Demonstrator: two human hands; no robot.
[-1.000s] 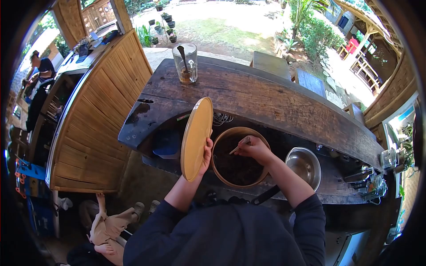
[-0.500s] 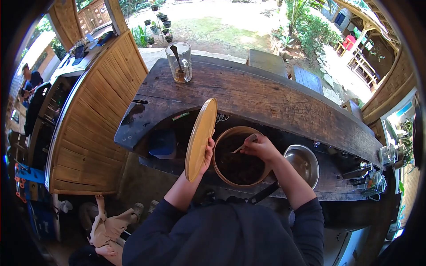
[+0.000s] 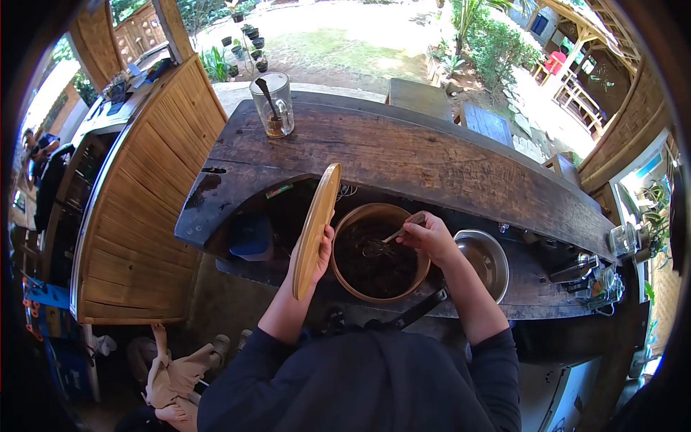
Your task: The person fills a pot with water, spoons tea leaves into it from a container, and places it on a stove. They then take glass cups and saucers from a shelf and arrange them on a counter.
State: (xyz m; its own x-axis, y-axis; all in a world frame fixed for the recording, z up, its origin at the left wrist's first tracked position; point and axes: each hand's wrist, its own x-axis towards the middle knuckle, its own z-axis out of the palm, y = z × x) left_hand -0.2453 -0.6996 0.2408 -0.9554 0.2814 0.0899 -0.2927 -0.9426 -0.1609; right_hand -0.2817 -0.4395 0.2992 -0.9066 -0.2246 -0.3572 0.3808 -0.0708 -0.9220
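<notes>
My left hand (image 3: 323, 258) holds a round tan lid (image 3: 317, 229) tilted on its edge, left of a round wooden-rimmed container (image 3: 425, 279). Dark contents (image 3: 374, 270) lie inside the container. Over its right rim, my right hand (image 3: 426, 236) pinches the handle of a spoon (image 3: 395, 235), whose far end reaches down toward the contents. Just to the right is a metal pan (image 3: 497, 268) with a black handle (image 3: 423, 308). A glass mug (image 3: 273, 108) with a spoon and a little brown liquid stands on the upper counter.
The dark wooden counter (image 3: 403, 155) curves across the view. Below it are a blue container (image 3: 250, 234) and, at right, glass jars (image 3: 609, 284). A bamboo cabinet (image 3: 144, 216) stands left. Another person's bare legs (image 3: 173, 374) show at lower left.
My right hand has raised the spoon slightly, and its far end is more visible over the dark contents. The lid is turned more edge-on. The whole view has shifted slightly.
</notes>
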